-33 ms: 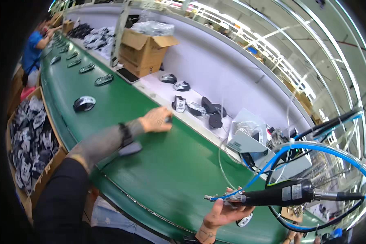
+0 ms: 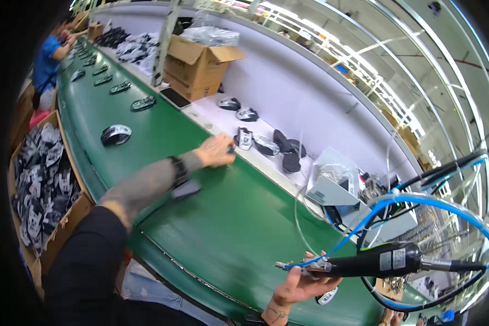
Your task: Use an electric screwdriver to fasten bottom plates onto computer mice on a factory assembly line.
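My left hand (image 2: 216, 150) reaches across the green conveyor belt (image 2: 244, 217) to its far edge. Its fingers are curled, and a small dark piece (image 2: 231, 149) shows at the fingertips; its kind is hard to make out. Under my left wrist is a dark grey rounded piece (image 2: 186, 190), partly covered by the forearm. At the lower right, my right hand (image 2: 304, 285) is closed on a black power screwdriver (image 2: 375, 259) lying sideways, its metal tip to the left and a blue hose at its tip end. A silver-and-black mouse-shaped shell (image 2: 327, 295) lies behind that hand.
One mouse-shaped shell (image 2: 116, 135) and a row of green-black bases (image 2: 143, 103) lie on the belt. More shells (image 2: 247, 114) sit on the white ledge beside a cardboard box (image 2: 195, 65). A carton of shells (image 2: 43, 185) stands left. A co-worker (image 2: 49, 60) is far left.
My left hand has moved slightly farther toward the belt's far edge, and the dark grey piece appears a little farther right. The whole view has shifted slightly. My right hand stays with the screwdriver.
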Motion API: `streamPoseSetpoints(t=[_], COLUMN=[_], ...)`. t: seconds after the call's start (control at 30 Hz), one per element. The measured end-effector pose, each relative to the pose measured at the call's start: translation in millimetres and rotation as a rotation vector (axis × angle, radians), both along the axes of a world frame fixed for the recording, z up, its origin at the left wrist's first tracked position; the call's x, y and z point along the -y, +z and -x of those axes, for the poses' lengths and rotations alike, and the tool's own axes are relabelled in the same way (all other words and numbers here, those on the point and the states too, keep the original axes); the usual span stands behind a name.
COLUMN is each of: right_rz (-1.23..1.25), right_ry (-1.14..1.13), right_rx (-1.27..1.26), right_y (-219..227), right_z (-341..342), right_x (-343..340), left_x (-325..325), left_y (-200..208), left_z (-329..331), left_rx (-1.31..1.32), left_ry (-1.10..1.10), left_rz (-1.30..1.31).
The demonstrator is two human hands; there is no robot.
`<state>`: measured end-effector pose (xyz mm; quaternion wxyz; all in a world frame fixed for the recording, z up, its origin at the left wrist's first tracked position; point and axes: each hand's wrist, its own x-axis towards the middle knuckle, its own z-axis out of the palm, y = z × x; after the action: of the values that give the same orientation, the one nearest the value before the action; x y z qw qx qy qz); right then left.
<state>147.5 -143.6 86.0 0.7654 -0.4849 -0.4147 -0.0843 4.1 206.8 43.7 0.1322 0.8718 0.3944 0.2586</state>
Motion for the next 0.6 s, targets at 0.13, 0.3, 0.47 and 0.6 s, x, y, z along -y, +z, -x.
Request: streamPoseSetpoints(t=[0.13,0.3,0.47,0.6], right_rz=[0.020,-0.009,0.034,0.004], right_ry=[-0.083,-0.169,-0.197,-0.190], right_rx=[-0.011,0.059,0.040,0.054], right_y=[-1.6,-1.6,-1.8,1.5], right_z=[-1.7,3.3,-3.0,1.0], right_x=[0.0,-5.3,-1.4,-4.9], left_x=[-74.9,-111.3,-90.3,-96.4], left_y=[-7.7,-31.9,-15.5,-29.3], left_z=[-50.1,-59.5,-79.4,-62.1], left_rx=[0.103,0.099,-0.208,-0.153], left_ry=[0.450,0.547,0.216,0.178], left_rz=[0.259,0.011,0.073,0.002])
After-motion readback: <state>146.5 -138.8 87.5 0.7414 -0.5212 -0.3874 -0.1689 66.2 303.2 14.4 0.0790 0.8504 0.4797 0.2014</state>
